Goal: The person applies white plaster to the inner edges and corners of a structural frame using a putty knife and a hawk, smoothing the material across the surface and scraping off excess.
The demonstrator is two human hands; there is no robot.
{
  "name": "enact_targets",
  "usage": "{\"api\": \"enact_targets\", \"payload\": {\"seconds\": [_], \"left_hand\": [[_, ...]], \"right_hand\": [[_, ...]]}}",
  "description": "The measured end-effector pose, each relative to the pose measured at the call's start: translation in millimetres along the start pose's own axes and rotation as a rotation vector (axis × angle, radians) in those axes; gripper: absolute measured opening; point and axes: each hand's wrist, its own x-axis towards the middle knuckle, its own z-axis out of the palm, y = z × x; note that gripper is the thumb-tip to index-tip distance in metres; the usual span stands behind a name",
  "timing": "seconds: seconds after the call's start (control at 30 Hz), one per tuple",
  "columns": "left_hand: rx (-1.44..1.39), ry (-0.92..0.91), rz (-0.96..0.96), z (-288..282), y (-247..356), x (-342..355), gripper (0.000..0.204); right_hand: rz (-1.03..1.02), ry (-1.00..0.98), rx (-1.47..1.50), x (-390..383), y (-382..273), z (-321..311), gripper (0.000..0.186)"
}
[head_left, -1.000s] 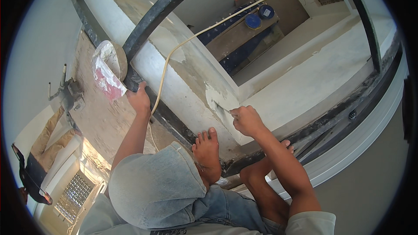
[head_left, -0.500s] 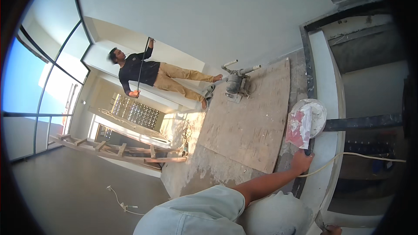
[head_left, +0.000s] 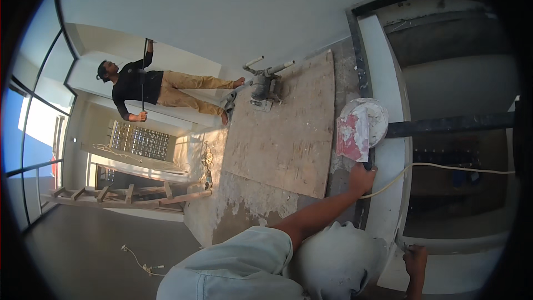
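My left hand [head_left: 362, 179] is closed round the dark handle of a wide spreader [head_left: 351, 133]. Its flat, reddish-pink blade is smeared with white putty and overlaps a round tub [head_left: 379, 112] that has white paste in it. Toward the lower right, my right hand [head_left: 415, 260] is closed on a small putty knife [head_left: 402, 244], whose blade is near the edge of a white ledge [head_left: 388, 205]. The fingers hide most of that knife. A pale, rounded, white-stained shape [head_left: 336, 255] lies between my arms.
A cream cable [head_left: 438, 165] crosses the ledge beside my left hand. Boards [head_left: 277, 144] cover part of the floor, with a dusty machine [head_left: 264, 88] on them. Beyond, a person [head_left: 150, 86] holds a long dark bar. A wooden ladder [head_left: 130, 193] lies at left.
The whole view has shifted, so most things sit farther left and higher. My right hand and its putty knife show more fully. My left hand keeps the spreader over the tub.
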Motion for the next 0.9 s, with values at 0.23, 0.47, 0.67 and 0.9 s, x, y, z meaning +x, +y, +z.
{"api": "enact_targets", "payload": {"seconds": [0.23,0.47,0.67,0.9], "left_hand": [[-0.041,0.195,0.136,-35,-35,-1,0.070],[-0.089,0.082,0.151,-15,-16,-6,0.084],[-0.053,0.131,0.208,-8,-21,3,0.081],[-0.074,0.084,0.032,-21,-2,-7,0.077]], "right_hand": [[0.087,-0.150,-0.195,-2,-47,18,0.029],[0.198,-0.239,-0.235,-7,-19,10,0.037],[0.262,-0.153,-0.220,19,9,40,0.036],[0.346,-0.167,-0.218,24,4,37,0.036]]}}
